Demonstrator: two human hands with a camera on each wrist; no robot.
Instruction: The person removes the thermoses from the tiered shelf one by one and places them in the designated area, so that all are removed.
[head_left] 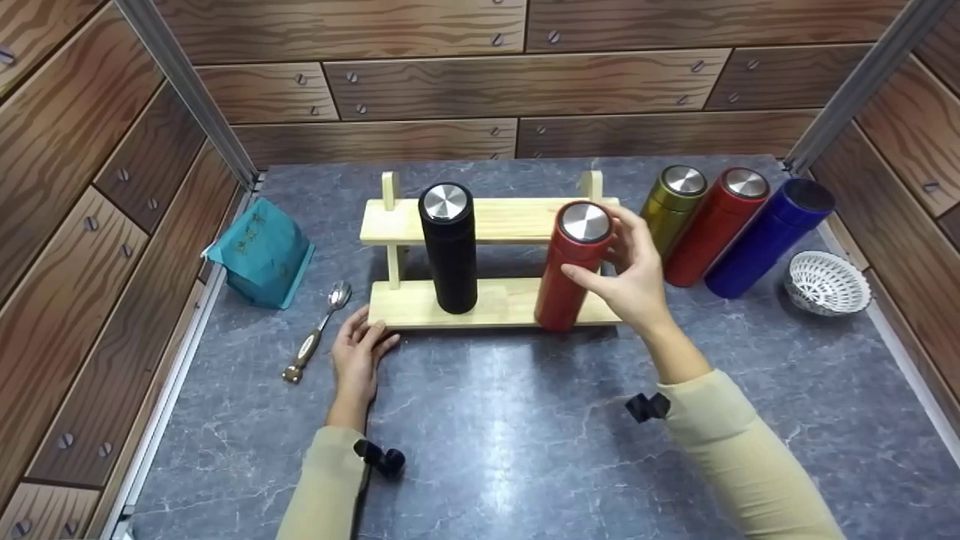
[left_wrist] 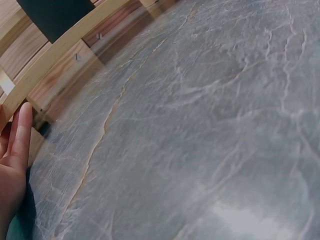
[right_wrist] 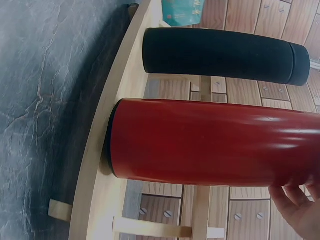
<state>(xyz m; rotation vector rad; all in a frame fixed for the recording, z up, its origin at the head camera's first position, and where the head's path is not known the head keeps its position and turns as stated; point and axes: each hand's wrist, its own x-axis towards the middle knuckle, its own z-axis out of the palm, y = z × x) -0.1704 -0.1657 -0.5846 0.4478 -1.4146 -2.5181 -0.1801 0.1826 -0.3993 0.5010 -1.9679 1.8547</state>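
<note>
A two-tier wooden rack (head_left: 502,304) stands mid-table. Near the right end of its lower tier is a red thermos bottle (head_left: 559,281) with a silver lid. My right hand (head_left: 634,274) grips this bottle near its top, thumb in front. In the right wrist view the red bottle's base is at the lower board; whether it bears fully on it, I cannot tell. A black thermos bottle (head_left: 452,259) stands upright on the left part of the same tier. My left hand (head_left: 358,356) holds the rack's left front corner, its fingers (left_wrist: 21,132) against the board's edge.
To the right stand a gold bottle (head_left: 667,206), another red bottle (head_left: 709,236) and a blue bottle (head_left: 765,244), beside a white woven basket (head_left: 826,283). A teal bag (head_left: 262,259) and a spoon (head_left: 315,337) are on the left. Wood-patterned walls enclose the grey table.
</note>
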